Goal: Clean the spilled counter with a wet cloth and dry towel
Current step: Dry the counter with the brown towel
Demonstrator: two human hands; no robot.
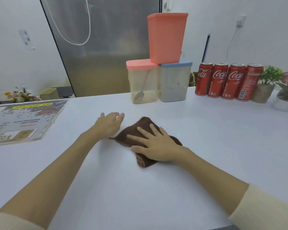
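1. The right hand (154, 143) lies flat on a folded brown cloth (140, 130) near the middle of the white counter (206, 138), fingers spread and straight, pressing down rather than gripping.
2. The left hand (109, 123) rests just beside the cloth's left corner, palm down with relaxed fingers, holding nothing; its fingertips point toward the back of the counter.
3. I cannot tell whether this brown cloth is the wet one or the dry towel; no second cloth is in sight.
4. No puddle or streak shows on the counter around the cloth, so the wiping looks either well along or confined to the patch under the hand. That is a guess from the surface alone, since a thin film on white would be hard to see.
5. If this is the wet cloth, the drying pass is likely left to do; if it is the dry towel, little seems to remain.
6. At the back edge stand three plastic containers (166, 72), one stacked on the other two, and a row of red cans (226, 81), well apart from the cloth. A printed board (23, 121) lies at the left.
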